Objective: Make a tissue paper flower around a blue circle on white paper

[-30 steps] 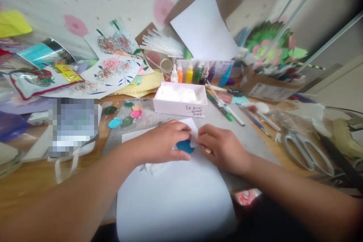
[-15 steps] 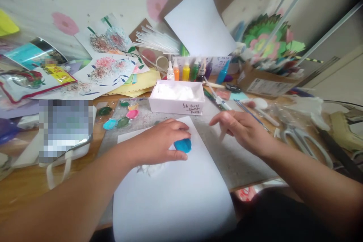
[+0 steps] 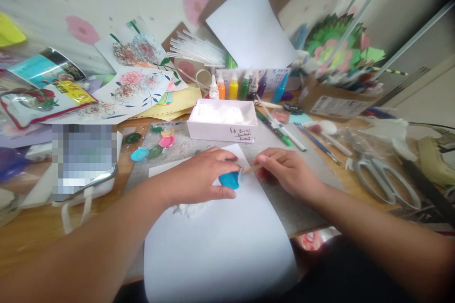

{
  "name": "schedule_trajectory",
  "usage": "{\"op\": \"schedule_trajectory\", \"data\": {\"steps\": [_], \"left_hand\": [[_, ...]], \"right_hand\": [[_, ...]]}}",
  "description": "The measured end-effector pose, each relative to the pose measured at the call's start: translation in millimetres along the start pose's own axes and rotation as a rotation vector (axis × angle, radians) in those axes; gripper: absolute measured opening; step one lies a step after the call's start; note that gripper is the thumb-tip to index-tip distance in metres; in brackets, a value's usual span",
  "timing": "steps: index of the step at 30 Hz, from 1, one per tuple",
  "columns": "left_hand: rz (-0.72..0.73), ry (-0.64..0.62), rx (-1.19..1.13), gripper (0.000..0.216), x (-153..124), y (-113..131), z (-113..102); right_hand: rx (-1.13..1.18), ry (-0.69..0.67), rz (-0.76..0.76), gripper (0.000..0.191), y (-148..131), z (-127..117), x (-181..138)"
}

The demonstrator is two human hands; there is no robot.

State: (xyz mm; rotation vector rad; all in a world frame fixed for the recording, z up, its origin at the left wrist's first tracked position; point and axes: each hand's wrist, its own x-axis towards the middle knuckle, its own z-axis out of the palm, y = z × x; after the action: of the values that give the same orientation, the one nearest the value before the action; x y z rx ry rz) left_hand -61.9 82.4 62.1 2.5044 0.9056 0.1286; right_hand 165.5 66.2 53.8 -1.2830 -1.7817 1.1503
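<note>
My left hand (image 3: 201,177) is closed round a small blue lump (image 3: 229,180), pinning it against a white sheet of paper (image 3: 220,241) on the desk. My right hand (image 3: 286,170) is closed in a pinch on a thin wooden stick (image 3: 254,168). The stick's tip points left and meets the blue lump's right edge. A bit of white fluff (image 3: 192,208) lies on the sheet just below my left wrist.
A white box of fluff (image 3: 222,120) stands behind the hands, with small paint bottles (image 3: 234,87) beyond it. Coloured blobs (image 3: 152,147) lie to the left. Pens and brushes (image 3: 284,132), scissors (image 3: 386,182) and a cardboard box (image 3: 337,104) sit to the right. Flower pictures (image 3: 135,83) lie at the back left.
My right hand, spread and lifted off to the right half a second ago, has come back left and now pinches the stick against the blue lump. My left hand has stayed put.
</note>
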Motion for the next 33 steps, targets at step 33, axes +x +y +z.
{"op": "schedule_trajectory", "data": {"steps": [33], "left_hand": [[-0.004,0.159,-0.160,0.013,-10.5,15.8,-9.8]], "right_hand": [[-0.597,0.129,-0.207,0.026,-21.6,-55.1,74.8]]}}
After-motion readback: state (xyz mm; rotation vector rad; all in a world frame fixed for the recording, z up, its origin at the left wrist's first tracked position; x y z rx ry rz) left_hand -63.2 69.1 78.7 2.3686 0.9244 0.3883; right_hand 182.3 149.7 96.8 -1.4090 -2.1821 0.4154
